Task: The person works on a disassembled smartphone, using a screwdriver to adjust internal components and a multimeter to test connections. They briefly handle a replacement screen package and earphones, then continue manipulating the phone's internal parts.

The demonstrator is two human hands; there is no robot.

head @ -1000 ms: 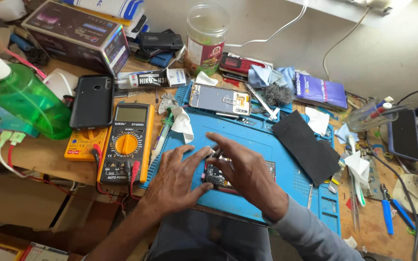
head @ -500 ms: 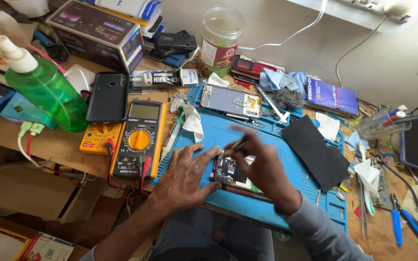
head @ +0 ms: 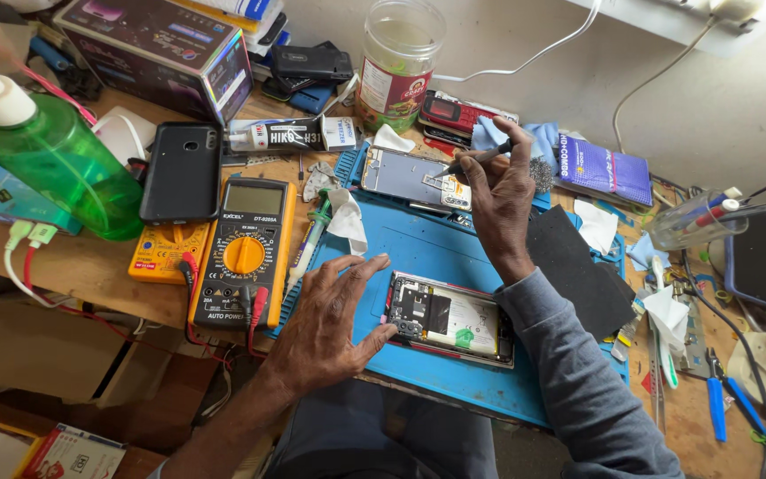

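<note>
An opened phone (head: 449, 319) with its back off lies on the blue work mat (head: 418, 239), showing a circuit board and battery. My left hand (head: 330, 324) rests flat on the mat with fingers spread, its thumb touching the phone's left edge. My right hand (head: 500, 191) is raised over the mat's far edge, pinching a thin dark tool (head: 476, 158) whose tip points toward a second phone frame (head: 410, 177) lying at the back of the mat.
A yellow multimeter (head: 243, 253) with red and black leads sits left of the mat. A green spray bottle (head: 55, 160), black phone case (head: 181, 171), purple box (head: 157, 49) and glass jar (head: 396, 58) crowd the back. Black sheet (head: 578, 266), pliers (head: 715, 395) and tissue lie right.
My right hand has lifted off the opened phone and moved up and away toward the far phone frame, still holding the tool. My left hand's fingers have spread flat beside the phone.
</note>
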